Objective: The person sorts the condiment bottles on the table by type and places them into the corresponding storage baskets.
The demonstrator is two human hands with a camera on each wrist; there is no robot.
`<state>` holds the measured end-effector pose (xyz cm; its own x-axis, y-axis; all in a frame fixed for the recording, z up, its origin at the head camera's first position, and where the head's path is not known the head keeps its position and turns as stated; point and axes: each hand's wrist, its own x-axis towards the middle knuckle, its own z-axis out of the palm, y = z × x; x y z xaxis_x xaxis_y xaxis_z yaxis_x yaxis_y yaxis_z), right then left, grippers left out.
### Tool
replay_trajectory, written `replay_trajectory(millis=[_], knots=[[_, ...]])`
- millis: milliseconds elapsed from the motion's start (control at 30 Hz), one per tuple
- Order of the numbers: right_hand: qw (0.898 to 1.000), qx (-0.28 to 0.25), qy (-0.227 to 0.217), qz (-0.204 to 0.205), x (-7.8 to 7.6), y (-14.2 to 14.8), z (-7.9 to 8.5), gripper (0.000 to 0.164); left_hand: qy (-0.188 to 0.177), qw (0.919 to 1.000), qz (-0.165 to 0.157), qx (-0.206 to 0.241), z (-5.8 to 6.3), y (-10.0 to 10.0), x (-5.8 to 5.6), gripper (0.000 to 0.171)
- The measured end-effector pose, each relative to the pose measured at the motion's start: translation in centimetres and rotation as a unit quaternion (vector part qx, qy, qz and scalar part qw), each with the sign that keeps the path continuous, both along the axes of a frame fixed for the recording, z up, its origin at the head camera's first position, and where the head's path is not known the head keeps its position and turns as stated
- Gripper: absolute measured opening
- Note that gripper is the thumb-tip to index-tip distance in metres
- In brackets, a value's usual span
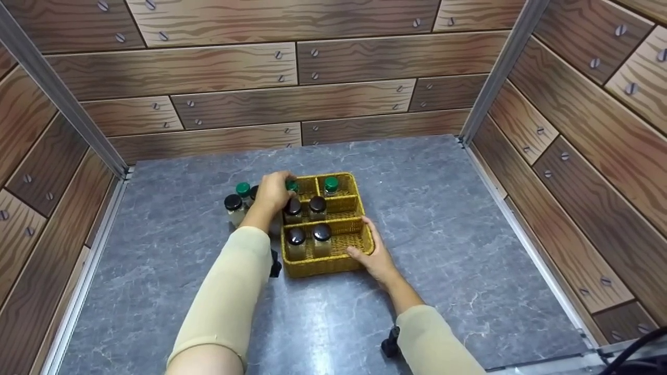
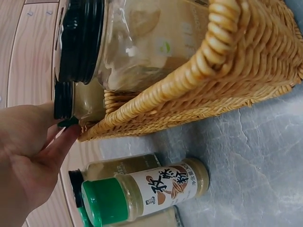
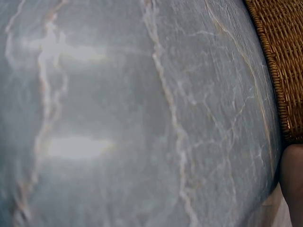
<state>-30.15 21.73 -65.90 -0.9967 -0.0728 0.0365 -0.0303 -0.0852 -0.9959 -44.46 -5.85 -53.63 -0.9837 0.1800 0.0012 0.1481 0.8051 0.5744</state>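
A yellow woven basket point(image 1: 325, 266) with dividers sits on the grey surface. My left hand point(image 1: 273, 194) is at its back-left compartment, thumb and fingers pinching the green cap of a spice jar point(image 1: 292, 185); the hand and basket hide most of that jar. My right hand point(image 1: 379, 259) grips the basket's right front corner, thumb over the rim. In the front section stand two black-capped jars, one at the left point(image 1: 296, 237) and one beside it point(image 1: 322, 233). Two more black-capped jars point(image 1: 317, 204) occupy the middle section. A green-capped jar point(image 1: 331, 184) stands in the back-right compartment.
Left of the basket, outside it, several jars stand close together, among them a black-capped jar point(image 1: 234, 205) and a green-capped spice jar point(image 2: 142, 196) with a white label. Wood-patterned walls point(image 1: 234, 67) enclose the surface at the back and both sides.
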Motion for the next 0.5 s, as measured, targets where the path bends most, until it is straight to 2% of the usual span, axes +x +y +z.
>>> replay_trajectory(millis=[167, 500], knots=[[1.000, 0.002, 0.004, 0.002, 0.1, -0.2, 0.0, 0.096, -0.006, 1.0000, -0.005, 0.000, 0.2, -0.2, 0.1, 0.041], [1.000, 0.017, -0.001, -0.005, -0.1, 0.0, 0.0, 0.095, -0.011, 0.9996, -0.009, 0.026, 1.4, -0.8, 0.6, 0.045]])
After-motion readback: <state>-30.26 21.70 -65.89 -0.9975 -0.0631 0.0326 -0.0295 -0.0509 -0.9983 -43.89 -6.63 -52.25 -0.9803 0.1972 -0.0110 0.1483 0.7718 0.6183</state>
